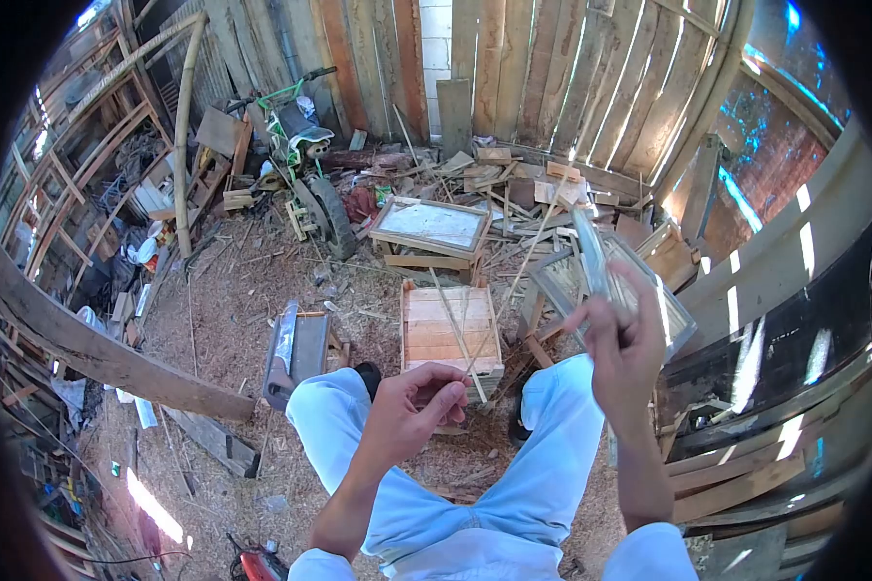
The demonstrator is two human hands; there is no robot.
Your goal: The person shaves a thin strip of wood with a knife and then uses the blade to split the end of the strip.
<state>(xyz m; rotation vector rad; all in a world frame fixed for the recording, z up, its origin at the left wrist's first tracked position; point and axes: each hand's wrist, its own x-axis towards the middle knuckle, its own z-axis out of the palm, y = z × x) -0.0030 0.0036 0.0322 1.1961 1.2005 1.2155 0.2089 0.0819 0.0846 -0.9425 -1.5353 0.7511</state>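
Green bike [298,129] upper left, plank wall [518,77] along top, wood scraps [489,180] upper centre, red object [259,565] bottom left.

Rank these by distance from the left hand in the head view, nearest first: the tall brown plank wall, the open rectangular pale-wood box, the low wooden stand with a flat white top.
From the left hand:
1. Open rectangular pale-wood box, just ahead.
2. Low wooden stand with a flat white top, beyond the box.
3. Tall brown plank wall, at the back.
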